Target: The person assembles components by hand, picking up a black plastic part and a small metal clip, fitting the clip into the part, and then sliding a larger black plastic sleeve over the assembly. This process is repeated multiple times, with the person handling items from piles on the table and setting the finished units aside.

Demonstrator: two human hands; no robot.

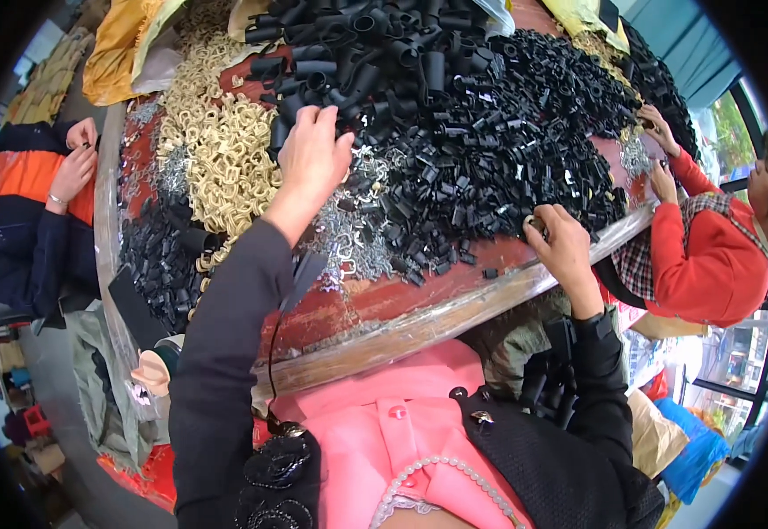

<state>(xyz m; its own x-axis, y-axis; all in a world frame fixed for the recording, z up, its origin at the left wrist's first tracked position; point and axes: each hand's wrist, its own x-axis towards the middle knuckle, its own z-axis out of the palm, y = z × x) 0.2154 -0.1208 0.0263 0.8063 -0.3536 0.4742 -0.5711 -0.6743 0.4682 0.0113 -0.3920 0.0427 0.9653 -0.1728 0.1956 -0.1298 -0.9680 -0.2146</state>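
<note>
Red table (357, 304): left hand (315, 154) at black tubes (362, 81) (cream loops (230, 163) alongside).

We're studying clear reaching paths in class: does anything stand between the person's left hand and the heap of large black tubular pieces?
Nothing visible does. The left hand is at the near edge of the large black tubular pieces; contact is unclear. The pale gold loop-shaped pieces lie to its left, beside its path.

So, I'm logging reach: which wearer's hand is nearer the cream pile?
Left. The left hand is just right of the cream pile, the right hand farther right, by black pieces.
</note>
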